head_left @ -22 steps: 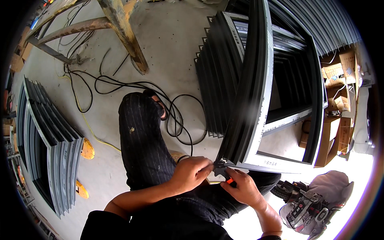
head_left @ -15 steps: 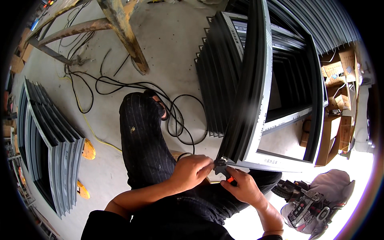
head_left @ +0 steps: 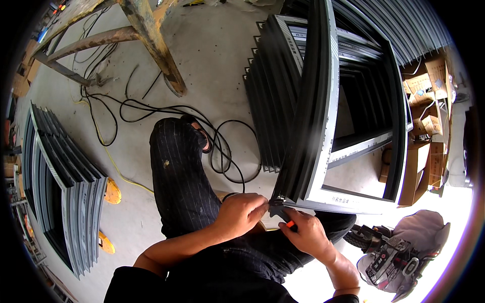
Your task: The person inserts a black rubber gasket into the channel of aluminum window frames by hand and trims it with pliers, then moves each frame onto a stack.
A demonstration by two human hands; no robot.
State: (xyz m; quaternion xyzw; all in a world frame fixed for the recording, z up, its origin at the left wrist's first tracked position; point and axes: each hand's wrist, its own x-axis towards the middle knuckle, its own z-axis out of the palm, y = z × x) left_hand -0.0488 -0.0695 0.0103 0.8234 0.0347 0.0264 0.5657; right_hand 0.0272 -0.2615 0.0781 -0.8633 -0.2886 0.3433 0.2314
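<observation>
A dark grey window-type frame (head_left: pixel 323 151) leans in front of me, its near lower corner between my hands. At that corner my right hand (head_left: pixel 309 235) is closed round a dark hand tool (head_left: pixel 280 212) with an orange patch on its handle; its exact kind is unclear. The tool's head touches or nearly touches the frame corner. Just left of it, my left hand (head_left: pixel 238 216) is closed, thumb and fingertips pressed together beside the tool's head. Whatever those fingertips hold is too small or hidden to make out.
Behind the leaning frame stand several more dark frames (head_left: pixel 270 96). Another stack of frames (head_left: pixel 81 212) stands at the left by yellow feet. A black cable (head_left: pixel 151 107) loops over the floor. A rusty metal stand (head_left: pixel 151 45), cardboard boxes (head_left: pixel 415 171) and a scooter (head_left: pixel 396 257) surround me.
The tool in my right hand has tilted slightly at the frame corner. Both hands stay in nearly the same place, and the whole view has shifted a little.
</observation>
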